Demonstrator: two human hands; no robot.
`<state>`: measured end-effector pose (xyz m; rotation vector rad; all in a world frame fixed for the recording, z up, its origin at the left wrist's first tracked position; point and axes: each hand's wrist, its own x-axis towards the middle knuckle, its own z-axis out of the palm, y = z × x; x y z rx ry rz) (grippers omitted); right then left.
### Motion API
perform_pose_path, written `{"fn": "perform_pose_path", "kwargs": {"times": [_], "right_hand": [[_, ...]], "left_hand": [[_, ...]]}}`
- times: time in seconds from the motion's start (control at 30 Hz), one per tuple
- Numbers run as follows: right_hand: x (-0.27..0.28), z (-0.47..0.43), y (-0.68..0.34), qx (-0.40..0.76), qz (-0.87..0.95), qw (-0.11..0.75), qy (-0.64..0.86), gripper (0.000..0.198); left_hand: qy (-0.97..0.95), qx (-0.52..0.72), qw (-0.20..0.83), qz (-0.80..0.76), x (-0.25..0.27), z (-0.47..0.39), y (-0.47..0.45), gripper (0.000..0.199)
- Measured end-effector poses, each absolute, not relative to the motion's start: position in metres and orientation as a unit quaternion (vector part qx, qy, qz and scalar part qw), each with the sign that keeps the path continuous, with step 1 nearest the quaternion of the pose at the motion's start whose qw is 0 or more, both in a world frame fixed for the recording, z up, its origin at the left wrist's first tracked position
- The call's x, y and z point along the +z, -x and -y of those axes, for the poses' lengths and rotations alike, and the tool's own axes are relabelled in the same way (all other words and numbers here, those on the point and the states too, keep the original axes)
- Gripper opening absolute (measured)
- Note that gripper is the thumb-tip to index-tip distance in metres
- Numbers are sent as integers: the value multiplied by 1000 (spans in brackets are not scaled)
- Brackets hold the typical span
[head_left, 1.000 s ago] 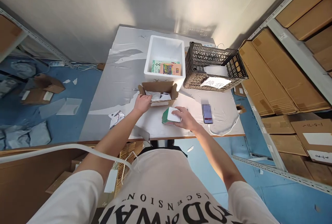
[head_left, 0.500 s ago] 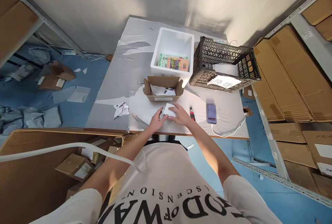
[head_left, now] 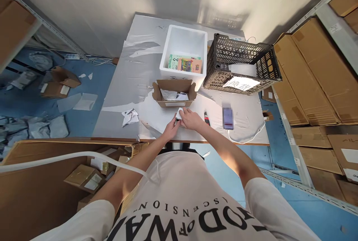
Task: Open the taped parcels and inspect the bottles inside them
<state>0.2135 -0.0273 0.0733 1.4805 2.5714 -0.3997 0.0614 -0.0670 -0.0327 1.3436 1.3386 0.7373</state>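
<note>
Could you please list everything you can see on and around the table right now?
small box: one, white, held by both hands at the table's near edge
open carton: one, brown, just beyond the hands, papers inside
foam bin: one, white, behind the carton, colourful packets inside
crate: one, black, right of the bin, paper label on front
phone: one, purple, right of the hands, white cable attached
marker: one, dark, between hands and phone
crumpled paper: one, white, left of the hands
flat cartons: many, brown, shelves at right
left hand: gripping the small box
right hand: gripping the small box
</note>
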Motion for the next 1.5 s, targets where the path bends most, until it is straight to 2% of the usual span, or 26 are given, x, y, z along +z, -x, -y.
{"fn": "perform_pose_path", "kwargs": {"times": [0.07, 0.13, 0.23, 0.33, 0.43, 0.53, 0.63, 0.7, 0.8, 0.93, 1.03, 1.23, 1.3, 1.5], "right_hand": [[70, 17, -224, -191, -836, 20, -514, 32], [62, 7, -237, -265, -791, -75, -546, 33], [42, 0, -248, -338, -686, -190, -616, 39], [22, 7, -248, -291, -631, -236, -679, 45], [16, 23, -246, -165, -660, -284, -676, 47], [26, 38, -250, -103, -799, -236, -543, 38], [41, 44, -259, -115, -918, -131, -356, 38], [46, 44, -265, -110, -939, -93, -312, 36], [42, 43, -275, -103, -933, -93, -333, 32], [19, 55, -287, -134, -896, -155, -394, 34], [3, 72, -290, -166, -861, -205, -435, 35], [20, 74, -276, -116, -855, -183, -471, 29], [38, 62, -265, -102, -867, -155, -463, 27], [70, 22, -235, -93, -925, 50, -366, 22]], "left_hand": [[-573, 315, 518, -551, -29, 66, -61, 63], [-578, 314, 519, -546, -25, 64, -61, 63], [-591, 294, 496, -564, -19, 60, -60, 72], [-635, 273, 439, -574, -10, 53, -60, 81], [-680, 260, 419, -543, -1, 45, -62, 78], [-705, 253, 411, -520, 3, 40, -62, 72], [-701, 262, 407, -523, 0, 38, -60, 62], [-678, 268, 416, -543, -4, 38, -58, 58], [-674, 293, 410, -540, -9, 39, -54, 58], [-758, 279, 360, -467, -8, 38, -49, 57], [-785, 252, 366, -432, -5, 35, -44, 70], [-785, 251, 367, -432, -2, 31, -42, 98], [-783, 251, 370, -433, -2, 30, -45, 100], [-767, 256, 375, -453, -7, 24, -51, 98]]}}
